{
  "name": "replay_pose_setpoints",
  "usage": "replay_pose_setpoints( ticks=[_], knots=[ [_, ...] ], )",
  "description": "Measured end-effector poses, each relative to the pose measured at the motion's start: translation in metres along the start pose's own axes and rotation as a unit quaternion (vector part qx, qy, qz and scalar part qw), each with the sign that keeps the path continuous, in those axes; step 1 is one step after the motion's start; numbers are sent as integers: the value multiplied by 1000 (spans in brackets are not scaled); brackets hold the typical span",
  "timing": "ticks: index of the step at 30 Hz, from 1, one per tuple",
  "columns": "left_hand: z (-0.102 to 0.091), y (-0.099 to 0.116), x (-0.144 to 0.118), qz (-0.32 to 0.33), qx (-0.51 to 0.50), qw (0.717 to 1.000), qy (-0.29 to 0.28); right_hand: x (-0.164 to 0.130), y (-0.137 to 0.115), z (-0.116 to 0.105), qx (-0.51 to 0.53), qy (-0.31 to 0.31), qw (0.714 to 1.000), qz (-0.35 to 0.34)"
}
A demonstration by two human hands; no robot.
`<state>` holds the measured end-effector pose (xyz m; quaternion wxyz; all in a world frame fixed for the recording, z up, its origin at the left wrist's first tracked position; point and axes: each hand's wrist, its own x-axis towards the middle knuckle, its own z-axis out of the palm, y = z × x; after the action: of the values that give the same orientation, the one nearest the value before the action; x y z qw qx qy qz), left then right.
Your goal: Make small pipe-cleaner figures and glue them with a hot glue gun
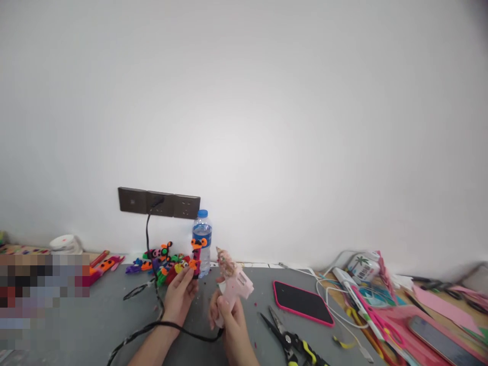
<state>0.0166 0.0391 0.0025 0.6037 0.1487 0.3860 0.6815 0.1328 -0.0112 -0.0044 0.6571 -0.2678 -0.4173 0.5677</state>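
My left hand (181, 292) pinches a small craft figure (196, 254) in orange, black and magenta, held upright in front of the water bottle (205, 254). In my right hand (231, 320) is a pale pink glue gun (237, 287), its fingers wrapped round the handle. The gun's nozzle end is crusted with brownish residue and points up and to the left, apart from the figure. A black cord (148, 328) runs from the bottom of the gun across my left wrist. Behind my left hand lies a pile of colourful fuzzy figures (168, 262).
A wall socket strip (159, 203) holds a black plug. Right of my hands lie a phone with a pink rim (303, 302) and open pliers (285, 340). White cables (335, 305), pink scissors (389, 328), another phone (438, 335) and pink sheets (446, 309) crowd the right side.
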Motion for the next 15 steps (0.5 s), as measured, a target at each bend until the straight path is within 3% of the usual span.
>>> replay_pose_setpoints(
  ticks=[5,15],
  knots=[
    [2,-2,-8,-55,-21,998,-34,2,5,-1,7,-5,999,38],
    [4,0,-12,-54,-1,997,-50,-6,4,0,10,32,998,59]
  ],
)
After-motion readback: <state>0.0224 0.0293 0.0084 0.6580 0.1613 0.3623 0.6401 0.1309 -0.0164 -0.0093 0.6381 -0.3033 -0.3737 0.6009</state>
